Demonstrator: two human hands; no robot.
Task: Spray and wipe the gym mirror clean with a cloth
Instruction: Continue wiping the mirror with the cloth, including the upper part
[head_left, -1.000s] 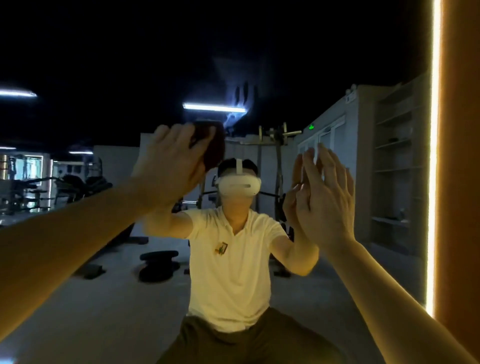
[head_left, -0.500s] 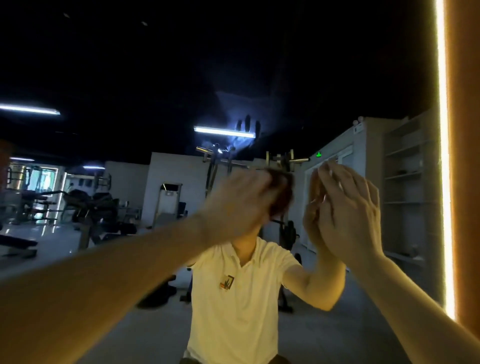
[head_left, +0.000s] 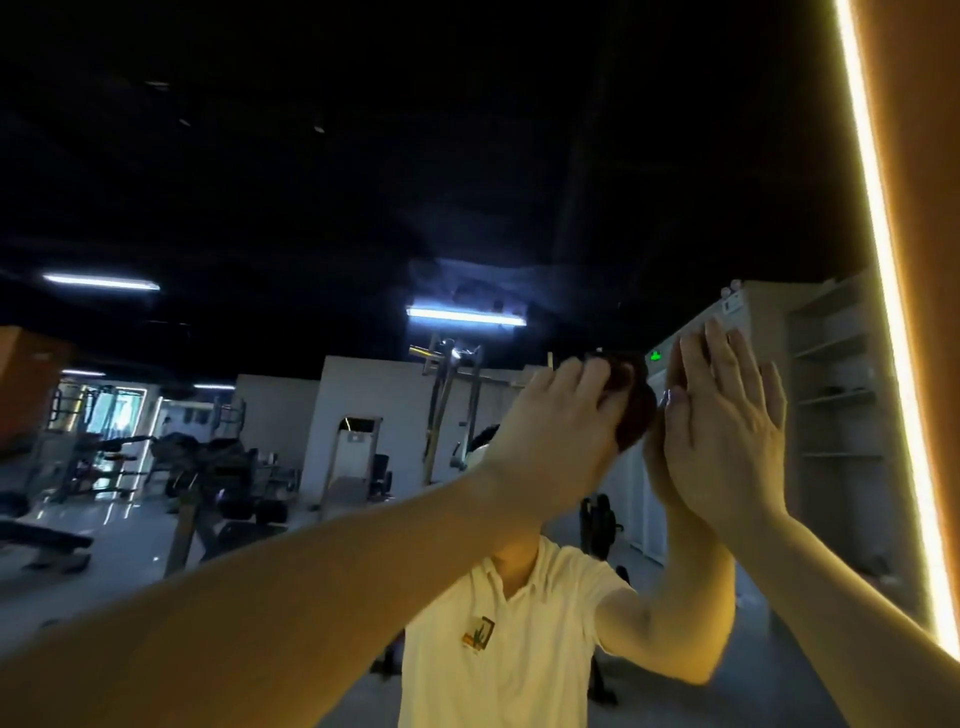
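Observation:
The gym mirror (head_left: 311, 208) fills nearly the whole view and reflects a dark hall. My left hand (head_left: 556, 421) presses a dark brown cloth (head_left: 631, 410) against the glass at centre right, the fingers closed over it. Right beside the cloth, my right hand (head_left: 727, 431) lies flat on the glass, fingers spread and pointing up, empty. A hazy smeared patch (head_left: 467, 291) shows on the glass above the cloth, around a reflected ceiling light. No spray bottle is in view.
A lit LED strip (head_left: 883, 312) runs down the mirror's right edge beside an orange wall (head_left: 924, 156). The glass reflects a person in a white shirt (head_left: 498, 639), weight machines (head_left: 208, 467) at left and shelves (head_left: 836, 395) at right.
My left hand has swept the cloth from the left across the glass to the right, ending beside my right hand. The view has tilted upward. My right hand stayed flat on the mirror.

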